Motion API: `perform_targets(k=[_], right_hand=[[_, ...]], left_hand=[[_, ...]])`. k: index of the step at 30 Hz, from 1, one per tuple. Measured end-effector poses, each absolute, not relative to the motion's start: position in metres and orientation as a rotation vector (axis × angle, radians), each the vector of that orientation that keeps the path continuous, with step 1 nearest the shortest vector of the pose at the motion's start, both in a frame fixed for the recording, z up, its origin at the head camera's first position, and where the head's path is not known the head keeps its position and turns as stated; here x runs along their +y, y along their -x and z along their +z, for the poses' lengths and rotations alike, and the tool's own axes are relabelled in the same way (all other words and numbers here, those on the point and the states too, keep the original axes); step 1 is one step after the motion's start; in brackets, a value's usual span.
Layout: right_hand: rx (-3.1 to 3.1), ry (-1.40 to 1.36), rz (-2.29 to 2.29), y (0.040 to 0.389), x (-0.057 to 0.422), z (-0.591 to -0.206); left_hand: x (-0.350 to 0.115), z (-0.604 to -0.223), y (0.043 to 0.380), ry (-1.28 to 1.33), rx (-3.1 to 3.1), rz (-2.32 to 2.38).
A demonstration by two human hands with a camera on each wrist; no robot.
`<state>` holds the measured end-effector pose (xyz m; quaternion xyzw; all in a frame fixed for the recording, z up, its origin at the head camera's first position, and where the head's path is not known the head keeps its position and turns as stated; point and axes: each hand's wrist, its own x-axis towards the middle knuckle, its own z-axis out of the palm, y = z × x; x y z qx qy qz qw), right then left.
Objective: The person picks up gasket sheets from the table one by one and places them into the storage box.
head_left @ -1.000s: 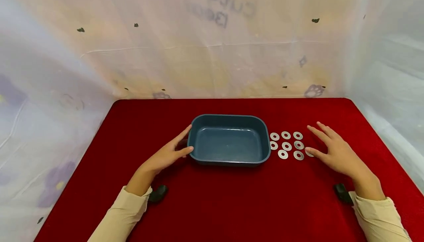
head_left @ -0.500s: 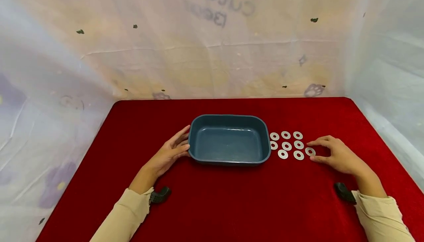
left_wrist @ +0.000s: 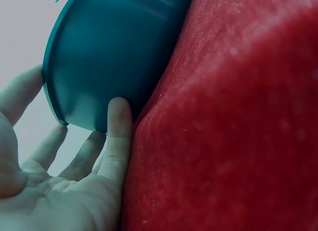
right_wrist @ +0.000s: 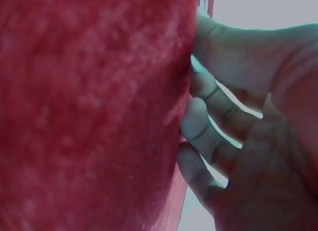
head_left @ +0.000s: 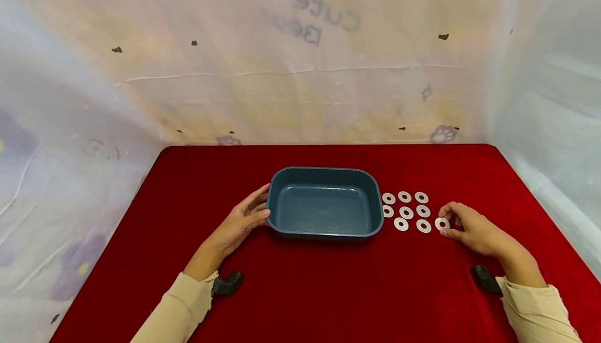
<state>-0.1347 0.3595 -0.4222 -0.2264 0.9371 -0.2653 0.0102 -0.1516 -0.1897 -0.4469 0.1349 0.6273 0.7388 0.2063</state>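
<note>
A blue-grey rectangular tub [head_left: 324, 236] with rounded corners and nothing in it stands mid-table in the head view. At its left end is my left hand [head_left: 237, 225], its spread fingers touching the outer wall; in the left wrist view the fingertips [left_wrist: 119, 109] rest on the tub's end. To the right of the tub lie several flat metal washers [head_left: 406, 212] in loose rows. My right hand [head_left: 479, 232] pinches the outermost washer [head_left: 442, 223] between thumb and forefinger, low at the cloth. In the right wrist view the other fingers are curled and mostly hide the washer.
A red cloth [head_left: 347, 291] covers the table. Pale printed curtains [head_left: 300, 97] hang behind it and along both sides. A dark wrist mount [head_left: 227, 284] juts inward from the left cuff, and another mount [head_left: 485, 279] from the right one.
My right hand has lowered and closed from spread fingers to a pinch on the outermost washer, which has shifted slightly. My left fingers have settled against the tub's end.
</note>
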Motion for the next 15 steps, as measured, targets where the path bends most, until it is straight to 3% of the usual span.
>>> perform_targets(k=[7,15], right_hand=[[2.851,0.632,-0.907,0.134,0.363,-0.424],[2.748,0.820,-1.027,0.133,0.375,-0.430]], left_hand=[[-0.189,-0.451,0.152,-0.409,1.761,2.077],[-0.190,-0.453,0.153,-0.427,1.794,2.082]])
